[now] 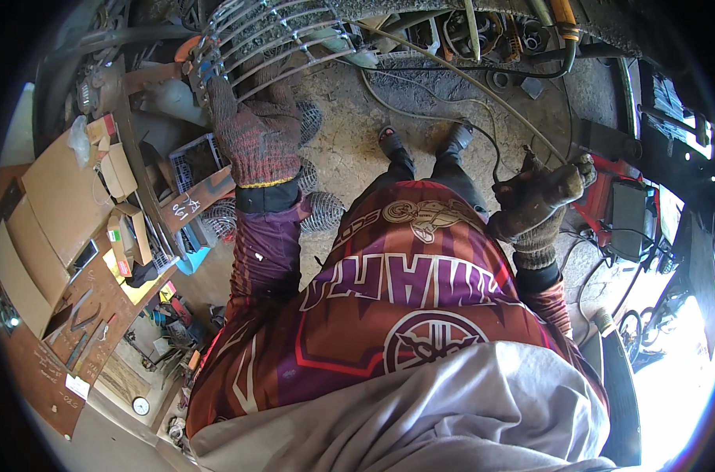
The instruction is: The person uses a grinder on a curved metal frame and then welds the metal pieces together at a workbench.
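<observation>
My left hand [259,141], in a dark red and grey knitted glove, reaches up to a curved cage of metal wires [290,39]. Its fingers close around the lower edge of the cage, and the wires partly hide them. At the right, my right hand [540,197] wears a worn, dark glove over a knitted cuff. It is closed on the near end of a long thin rod [471,82]. From that fist the rod slants up and left toward the cage; its far end is hard to make out.
Several wire cages [323,211] lie on the floor beside my left arm. A brown bench [39,377] at the left bears cardboard [66,185] and pliers [84,309]. Black cable [495,149] trails over the floor. A red and grey machine [629,206] stands at the right.
</observation>
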Demonstrator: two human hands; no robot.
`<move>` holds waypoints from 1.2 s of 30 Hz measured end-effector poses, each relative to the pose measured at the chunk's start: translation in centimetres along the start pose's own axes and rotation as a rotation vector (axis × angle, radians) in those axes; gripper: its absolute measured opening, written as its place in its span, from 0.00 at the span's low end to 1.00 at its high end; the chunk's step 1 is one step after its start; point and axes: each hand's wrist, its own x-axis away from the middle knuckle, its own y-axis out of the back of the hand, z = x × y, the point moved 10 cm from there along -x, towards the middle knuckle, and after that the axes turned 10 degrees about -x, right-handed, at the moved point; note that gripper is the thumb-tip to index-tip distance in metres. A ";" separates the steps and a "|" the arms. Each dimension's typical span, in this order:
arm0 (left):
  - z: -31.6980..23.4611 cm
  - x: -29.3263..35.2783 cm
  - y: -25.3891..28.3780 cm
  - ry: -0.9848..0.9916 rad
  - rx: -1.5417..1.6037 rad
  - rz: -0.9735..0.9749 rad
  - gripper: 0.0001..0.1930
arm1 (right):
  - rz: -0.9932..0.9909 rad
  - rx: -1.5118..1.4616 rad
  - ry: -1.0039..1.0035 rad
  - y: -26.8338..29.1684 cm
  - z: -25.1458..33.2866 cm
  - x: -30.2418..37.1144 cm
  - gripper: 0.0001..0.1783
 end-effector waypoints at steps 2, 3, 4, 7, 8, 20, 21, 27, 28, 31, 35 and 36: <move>0.1 0.3 -0.2 0.003 0.011 -0.033 0.17 | -0.051 0.039 -0.024 0.2 0.0 0.1 0.18; 0.1 0.4 -0.6 0.010 0.026 -0.069 0.17 | -0.073 0.048 -0.030 0.4 -0.2 0.2 0.18; 0.1 0.5 -0.6 0.017 0.042 -0.105 0.17 | -0.087 0.034 -0.022 0.9 -1.0 0.2 0.18; 0.7 0.1 -0.9 0.158 0.068 0.286 0.18 | -0.117 0.536 0.308 -0.5 3.3 0.3 0.21; 1.0 0.3 -0.8 0.191 0.093 0.380 0.19 | -0.118 0.660 0.420 -1.6 5.1 0.4 0.25; -4.4 1.3 1.0 -0.023 0.254 0.521 0.23 | -0.249 0.478 0.300 1.7 5.1 -0.3 0.42; -5.2 2.0 -0.4 -0.006 0.295 0.642 0.23 | -0.214 0.553 0.338 0.7 6.4 -0.3 0.33; -8.5 3.1 -1.4 -0.158 0.322 0.617 0.25 | -0.017 1.011 0.655 -3.4 9.9 0.0 0.24; -8.8 3.5 -2.0 -0.148 0.316 0.702 0.25 | -0.064 0.922 0.586 -2.6 9.6 -0.1 0.23; -9.4 4.0 -2.5 -0.130 0.300 0.764 0.25 | -0.143 0.765 0.449 -2.4 10.0 -0.2 0.16; -9.6 4.8 -3.7 -0.095 0.381 0.941 0.24 | -0.202 0.687 0.424 -2.7 10.6 0.3 0.14; -9.4 5.1 -4.3 -0.065 0.403 0.983 0.24 | -0.207 0.694 0.422 -2.5 10.4 0.4 0.15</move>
